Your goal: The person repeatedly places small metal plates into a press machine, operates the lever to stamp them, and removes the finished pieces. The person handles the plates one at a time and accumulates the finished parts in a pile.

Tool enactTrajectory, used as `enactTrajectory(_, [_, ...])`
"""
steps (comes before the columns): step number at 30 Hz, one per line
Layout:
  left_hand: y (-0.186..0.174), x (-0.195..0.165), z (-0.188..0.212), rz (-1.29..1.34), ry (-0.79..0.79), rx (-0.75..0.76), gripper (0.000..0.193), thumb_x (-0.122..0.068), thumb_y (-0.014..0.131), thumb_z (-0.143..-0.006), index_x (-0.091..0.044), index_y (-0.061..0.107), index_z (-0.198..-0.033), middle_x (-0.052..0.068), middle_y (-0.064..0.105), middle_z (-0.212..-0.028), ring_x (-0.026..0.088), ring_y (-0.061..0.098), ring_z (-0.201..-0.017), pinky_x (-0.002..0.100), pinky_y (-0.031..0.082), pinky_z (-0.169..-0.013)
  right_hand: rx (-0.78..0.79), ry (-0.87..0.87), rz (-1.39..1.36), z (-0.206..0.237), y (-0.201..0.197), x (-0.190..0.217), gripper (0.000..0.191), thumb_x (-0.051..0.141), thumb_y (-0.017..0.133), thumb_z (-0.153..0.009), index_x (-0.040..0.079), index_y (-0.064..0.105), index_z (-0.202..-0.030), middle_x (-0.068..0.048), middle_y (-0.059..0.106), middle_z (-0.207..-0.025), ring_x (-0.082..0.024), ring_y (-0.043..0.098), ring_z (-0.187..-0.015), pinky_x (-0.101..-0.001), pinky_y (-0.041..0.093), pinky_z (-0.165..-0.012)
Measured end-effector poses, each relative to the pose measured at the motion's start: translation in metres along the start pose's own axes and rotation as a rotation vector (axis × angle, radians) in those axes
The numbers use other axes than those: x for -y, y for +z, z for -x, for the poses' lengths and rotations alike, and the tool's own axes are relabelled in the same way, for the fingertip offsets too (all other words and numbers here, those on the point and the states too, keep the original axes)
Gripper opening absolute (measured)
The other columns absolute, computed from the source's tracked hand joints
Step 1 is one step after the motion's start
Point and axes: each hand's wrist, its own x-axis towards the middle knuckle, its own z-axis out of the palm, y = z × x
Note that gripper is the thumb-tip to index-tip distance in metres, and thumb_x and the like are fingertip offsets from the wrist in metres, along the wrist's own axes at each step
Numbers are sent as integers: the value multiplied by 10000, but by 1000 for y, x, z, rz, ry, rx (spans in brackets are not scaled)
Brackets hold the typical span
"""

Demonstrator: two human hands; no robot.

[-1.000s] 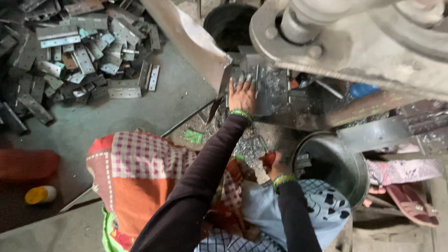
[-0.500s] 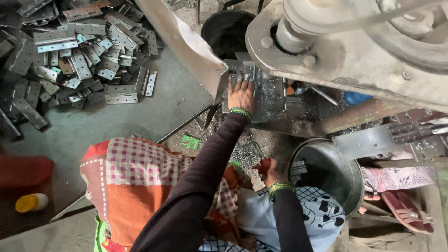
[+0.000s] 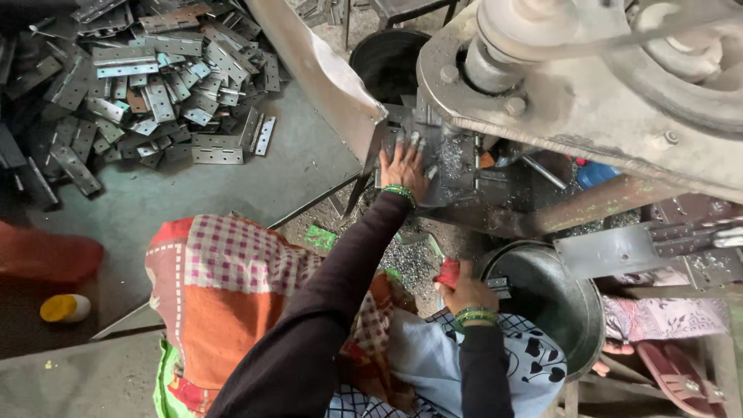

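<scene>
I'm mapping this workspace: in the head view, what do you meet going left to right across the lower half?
Yellow-capped container → checked cloth → left hand → right hand → metal bucket → sandal.

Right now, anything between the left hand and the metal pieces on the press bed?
Nothing visible. The left hand already lies flat on the metal pieces on the press bed. The right hand is apart, at the metal bucket's rim.

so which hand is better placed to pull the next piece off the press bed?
Left, probably. The left hand already lies flat on the metal pieces under the press; the right hand is back by the metal bucket, gripping something red.
</scene>
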Motion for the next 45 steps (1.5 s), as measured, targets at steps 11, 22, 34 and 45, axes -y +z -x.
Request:
enactTrajectory(11, [-58,119,71,338,388,206,475,-393,673,-879,-264,658,-1336,32,592,-1469,236,498,-1372,536,341,-1151,-6,-162,-237,-81,99,-46,897,375,782,-851,152,213,-1507,-262,713,-1195,-447,701,-1130,-492,539,-983])
enactTrajectory(22, [-89,278,71,-275,-651,-268,402,-296,733,-739,-144,724,-1112,82,623,-1345,355,352,-1367,625,290,-1122,6,-107,-293,-75,94,-49,859,383,771,-815,180,285,-1492,-223,715,-1255,-432,681,-1182,-495,533,-994])
enactTrajectory(34, [-76,265,98,452,-788,-208,475,-487,858,-766,-45,797,-931,187,747,-842,360,719,-823,459,572,-786,13,-46,-274,-74,97,-46,860,333,805,-823,213,299,-1507,-192,723,-1230,-415,751,-1057,-490,575,-945])
enactTrajectory(45, [-29,71,129,1634,-235,-447,185,-87,791,-912,-12,719,-1065,62,743,-988,109,667,-853,284,564,-770,-77,-214,-350,-72,105,-48,800,324,807,-800,207,331,-1432,-216,718,-1176,-439,702,-1066,-503,550,-916])
